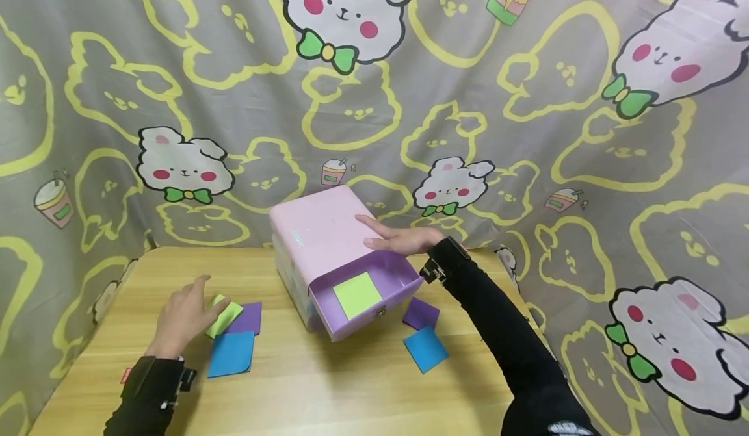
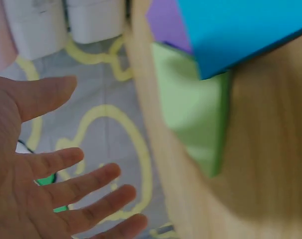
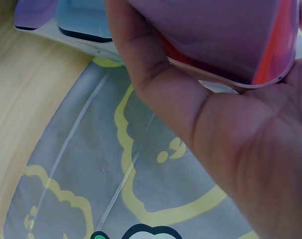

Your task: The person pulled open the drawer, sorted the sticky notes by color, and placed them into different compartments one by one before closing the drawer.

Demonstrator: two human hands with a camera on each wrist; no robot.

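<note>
My left hand [image 1: 184,316], fingers spread, is beside a light green sticky-note pad [image 1: 225,318]; its thumb overlaps the pad in the head view, though the left wrist view shows the palm [image 2: 21,199] apart from the green pad [image 2: 188,102]. Purple [image 1: 248,318] and blue [image 1: 231,353] pads lie against the green one. With fingers extended, my right hand [image 1: 400,238] rests on the pink top of a small drawer box [image 1: 322,225]. The purple drawer [image 1: 389,273] is pulled out, with a yellow-green pad [image 1: 358,295] inside. Close up, the right thumb [image 3: 141,64] touches the box's edge.
Right of the drawer, a purple pad [image 1: 421,313] and a blue pad [image 1: 426,349] lie on the wooden table [image 1: 304,390]. A grey curtain [image 1: 246,111] with rabbit drawings hangs behind the table and along both sides.
</note>
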